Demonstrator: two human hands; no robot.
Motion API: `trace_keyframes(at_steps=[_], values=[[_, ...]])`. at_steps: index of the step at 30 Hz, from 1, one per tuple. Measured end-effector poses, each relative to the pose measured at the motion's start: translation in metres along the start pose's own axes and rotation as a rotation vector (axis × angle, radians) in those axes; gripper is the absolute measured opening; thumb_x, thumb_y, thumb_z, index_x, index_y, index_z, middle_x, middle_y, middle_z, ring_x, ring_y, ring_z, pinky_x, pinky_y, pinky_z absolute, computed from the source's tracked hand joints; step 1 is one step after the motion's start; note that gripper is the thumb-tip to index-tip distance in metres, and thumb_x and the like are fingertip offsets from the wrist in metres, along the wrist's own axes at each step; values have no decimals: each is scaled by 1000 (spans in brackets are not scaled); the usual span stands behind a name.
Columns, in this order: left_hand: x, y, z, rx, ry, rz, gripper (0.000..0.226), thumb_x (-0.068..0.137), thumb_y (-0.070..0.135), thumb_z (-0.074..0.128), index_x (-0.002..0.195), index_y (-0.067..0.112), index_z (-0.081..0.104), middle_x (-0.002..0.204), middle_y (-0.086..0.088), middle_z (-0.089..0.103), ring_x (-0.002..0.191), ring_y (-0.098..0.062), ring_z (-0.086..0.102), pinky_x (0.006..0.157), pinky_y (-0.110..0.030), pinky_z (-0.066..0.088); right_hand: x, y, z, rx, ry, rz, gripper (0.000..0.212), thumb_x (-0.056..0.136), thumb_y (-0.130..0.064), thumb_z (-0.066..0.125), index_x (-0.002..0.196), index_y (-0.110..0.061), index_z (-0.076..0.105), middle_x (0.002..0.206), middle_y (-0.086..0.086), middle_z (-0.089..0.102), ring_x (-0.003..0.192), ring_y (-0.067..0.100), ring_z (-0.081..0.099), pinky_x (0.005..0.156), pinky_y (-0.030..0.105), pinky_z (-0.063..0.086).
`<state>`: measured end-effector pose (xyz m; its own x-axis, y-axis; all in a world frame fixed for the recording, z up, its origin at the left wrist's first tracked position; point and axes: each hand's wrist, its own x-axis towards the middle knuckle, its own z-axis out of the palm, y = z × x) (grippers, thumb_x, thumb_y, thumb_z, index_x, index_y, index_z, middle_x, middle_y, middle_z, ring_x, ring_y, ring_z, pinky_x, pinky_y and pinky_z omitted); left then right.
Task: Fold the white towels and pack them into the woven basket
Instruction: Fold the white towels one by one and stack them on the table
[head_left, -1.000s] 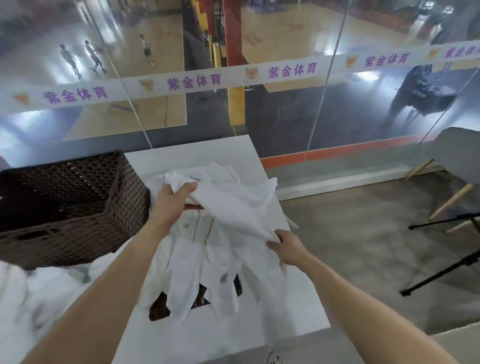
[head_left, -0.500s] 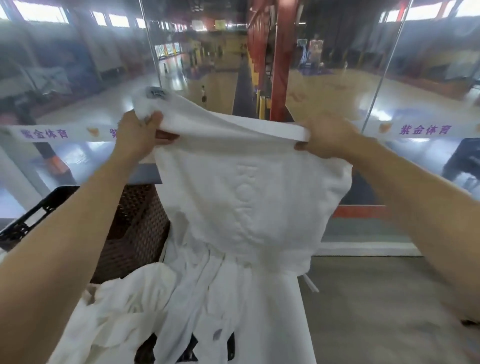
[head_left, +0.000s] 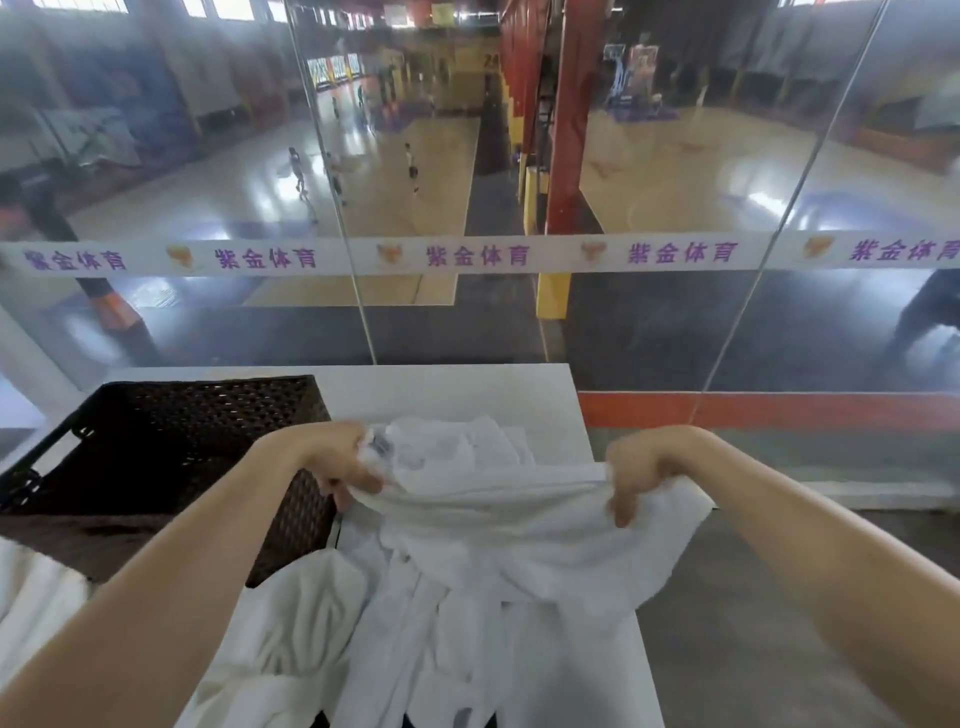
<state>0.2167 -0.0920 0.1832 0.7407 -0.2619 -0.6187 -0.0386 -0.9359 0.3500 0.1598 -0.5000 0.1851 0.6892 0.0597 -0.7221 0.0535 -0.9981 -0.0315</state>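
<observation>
Glass wall (head_left: 467, 332) onto a sports hall stands behind the white tabletop (head_left: 447, 389); the woven basket (head_left: 208, 400) sits at its left, and no towel shows in the dark inside, so packing looks not yet begun; a heap of unfolded towels (head_left: 311, 639) lies beside it. The left hand (head_left: 337, 462) and right hand (head_left: 644, 467), well apart, each grip the top edge of one white towel (head_left: 519, 525), stretched between them and draped over the heap; its first fold is yet to come. Half a second ago this towel hung high before the glass; now it is low over the tabletop.
</observation>
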Motion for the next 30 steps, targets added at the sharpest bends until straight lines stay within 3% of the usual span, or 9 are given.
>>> trace_keyframes(at_steps=[3,5,9,12,15,20,24,26,30], values=[[32,5,0,-115,4,2,18,98,18,76,115,12,73,106,-4,80,81,-27,83,85,-45,67,33,-4,-15,-152,31,126,26,90,-32,79,108,-14,75,107,1,69,91,24,63,81,31,49],[60,-1,-21,-336,236,79,22,85,27,93,102,16,82,116,-8,78,91,-29,83,90,-52,66,46,8,-40,-176,188,209,14,96,-18,62,103,-10,72,95,1,64,80,20,61,80,32,50],[65,39,-113,-438,906,290,16,96,23,82,111,19,82,115,-2,77,108,-27,73,98,-42,58,37,41,-126,89,860,270,21,99,-10,55,111,-7,71,102,13,73,89,30,72,71,32,55],[23,90,-180,-515,1155,478,24,99,19,77,120,10,78,115,-9,77,107,-30,72,96,-41,57,-19,48,-190,426,1289,224,22,91,1,61,103,-15,71,95,16,76,75,33,70,60,31,54],[-10,106,-211,-518,1290,665,35,94,21,80,128,19,77,126,-5,77,114,-19,72,101,-29,57,-70,47,-212,633,1574,164,46,85,-1,55,122,-17,74,106,16,78,91,41,74,78,50,65],[-45,92,-188,-440,1344,775,38,93,15,81,130,17,74,132,-4,74,110,10,66,102,-13,51,-113,30,-174,657,1671,114,52,83,3,53,127,-17,73,110,18,78,102,40,71,81,35,52],[-75,76,-127,-396,1291,709,41,93,24,76,134,25,71,132,-5,74,122,-16,67,107,-37,55,-127,16,-104,664,1616,63,53,87,6,56,133,-17,70,113,17,77,103,38,70,81,36,51],[-93,67,-88,-406,1271,661,38,95,19,78,131,28,72,129,-2,74,119,-15,66,101,-29,54,-130,12,-57,607,1587,51,54,86,6,60,134,-18,69,112,17,77,103,40,71,89,45,58],[-128,34,5,-366,1172,536,21,91,22,77,86,36,61,99,-5,74,95,-2,66,83,-33,53,-130,10,58,520,1417,-5,48,86,5,71,129,-15,62,107,13,78,94,38,73,75,43,58]])
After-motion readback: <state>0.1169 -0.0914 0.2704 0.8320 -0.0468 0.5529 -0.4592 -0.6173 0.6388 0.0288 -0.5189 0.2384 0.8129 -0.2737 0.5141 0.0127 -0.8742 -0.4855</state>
